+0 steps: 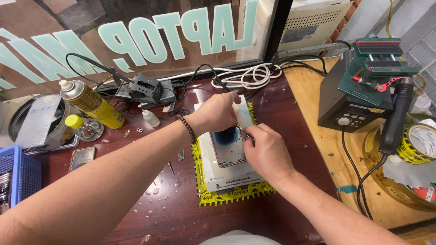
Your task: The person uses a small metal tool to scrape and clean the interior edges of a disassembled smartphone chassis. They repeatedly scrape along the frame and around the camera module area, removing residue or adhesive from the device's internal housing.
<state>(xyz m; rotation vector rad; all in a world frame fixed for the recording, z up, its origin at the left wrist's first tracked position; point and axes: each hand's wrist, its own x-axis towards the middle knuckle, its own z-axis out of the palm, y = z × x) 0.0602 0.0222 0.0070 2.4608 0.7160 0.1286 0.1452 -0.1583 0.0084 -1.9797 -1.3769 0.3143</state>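
The left hand [218, 113] lies over the far end of a phone frame [228, 149], fingers curled down and pressing on it, a bead bracelet [187, 129] at the wrist. The right hand [268, 152] sits just beside the frame's right edge, its thumb and forefinger pinched together on a thin metal tool [243, 133], probably tweezers, though the tip is mostly hidden between the two hands. The frame lies face up on a white box [227, 177] wrapped with yellow and black tape, near the middle of the dark red desk [295, 109]; a blue patch shows inside the frame's upper half. The work looks like fine picking or prying at the frame's top right corner. To do this well, the left hand should keep the frame flat and steady on the box so it does not slide, while the right works the tool at a shallow angle with small, gentle strokes, as a slip could scratch the frame or jab a finger. To the left stand a yellow spray can [93, 106], a small white dropper bottle [150, 118] and a blue basket [20, 174]; a black box-shaped station [347, 104] with a handpiece sits well apart on the right, and a coiled white cable [247, 75] lies behind.
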